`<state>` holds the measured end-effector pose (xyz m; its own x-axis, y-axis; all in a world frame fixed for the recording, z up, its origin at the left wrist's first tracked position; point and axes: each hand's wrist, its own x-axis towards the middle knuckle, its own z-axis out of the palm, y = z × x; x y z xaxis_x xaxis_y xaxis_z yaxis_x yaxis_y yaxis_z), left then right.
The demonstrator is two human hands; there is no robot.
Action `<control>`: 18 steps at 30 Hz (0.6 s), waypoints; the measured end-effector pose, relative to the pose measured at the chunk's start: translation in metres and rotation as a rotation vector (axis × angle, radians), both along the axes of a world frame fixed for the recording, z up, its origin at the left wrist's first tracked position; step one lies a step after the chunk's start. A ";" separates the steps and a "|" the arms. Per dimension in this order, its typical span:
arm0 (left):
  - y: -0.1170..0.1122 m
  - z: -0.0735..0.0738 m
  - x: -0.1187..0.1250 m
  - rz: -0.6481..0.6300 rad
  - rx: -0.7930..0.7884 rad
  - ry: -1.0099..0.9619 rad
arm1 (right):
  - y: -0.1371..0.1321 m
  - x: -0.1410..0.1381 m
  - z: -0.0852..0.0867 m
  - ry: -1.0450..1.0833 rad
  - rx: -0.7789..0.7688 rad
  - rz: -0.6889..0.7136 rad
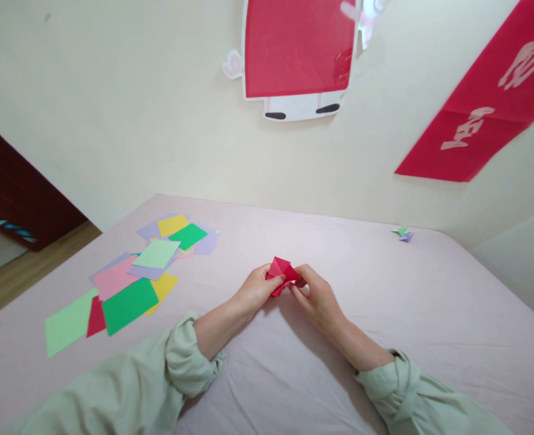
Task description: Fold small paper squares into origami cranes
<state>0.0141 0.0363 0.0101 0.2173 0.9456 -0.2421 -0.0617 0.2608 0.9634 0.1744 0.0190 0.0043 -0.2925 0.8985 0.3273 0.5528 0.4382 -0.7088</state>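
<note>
A small folded piece of red origami paper (281, 267) is held up between my hands, over the middle of a cloth-covered surface. My left hand (258, 289) grips it from the left, thumb pressed across its front. On the other side, my right hand (316, 294) pinches the paper's right edge between thumb and fingertips. Creases and pointed flaps show on the red paper; its underside and the fingers behind it are hidden.
Loose coloured paper sheets (130, 307) lie overlapping on the left of the pale pink cloth (267, 374). Two small folded paper shapes, a green one (401, 231) and a purple one (406, 237), sit at the far right. A wall with red decorations (298, 48) rises behind.
</note>
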 end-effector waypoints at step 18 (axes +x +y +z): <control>0.002 -0.005 -0.002 0.112 0.117 -0.153 | 0.014 0.006 0.001 0.554 -0.304 -0.069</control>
<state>0.0124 0.0386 0.0050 0.1356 0.9855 -0.1016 -0.2320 0.1313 0.9638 0.1802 0.0326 0.0051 -0.0908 0.9858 0.1409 0.0880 0.1489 -0.9849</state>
